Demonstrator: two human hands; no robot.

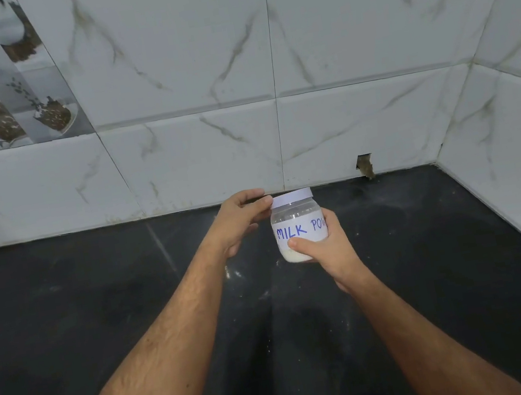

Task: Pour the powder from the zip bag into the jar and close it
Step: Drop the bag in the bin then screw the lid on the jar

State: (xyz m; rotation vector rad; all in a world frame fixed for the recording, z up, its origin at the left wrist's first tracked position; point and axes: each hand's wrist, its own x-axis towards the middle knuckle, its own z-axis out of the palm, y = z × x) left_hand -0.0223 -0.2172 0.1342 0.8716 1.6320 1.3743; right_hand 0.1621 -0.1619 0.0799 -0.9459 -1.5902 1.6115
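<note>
label (pixel 299 230) end hid by right hand (pixel 329 247) | powder lvl unclear

Both forearms reach forward; right hand (pixel 327 251) grips, left hand (pixel 242 221) fingers (pixel 262 203) apparently pinch.

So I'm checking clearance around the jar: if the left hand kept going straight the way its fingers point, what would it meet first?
The lid. The left hand points right, its fingertips already pinching the lid's edge on the jar, which the right hand holds.
</note>
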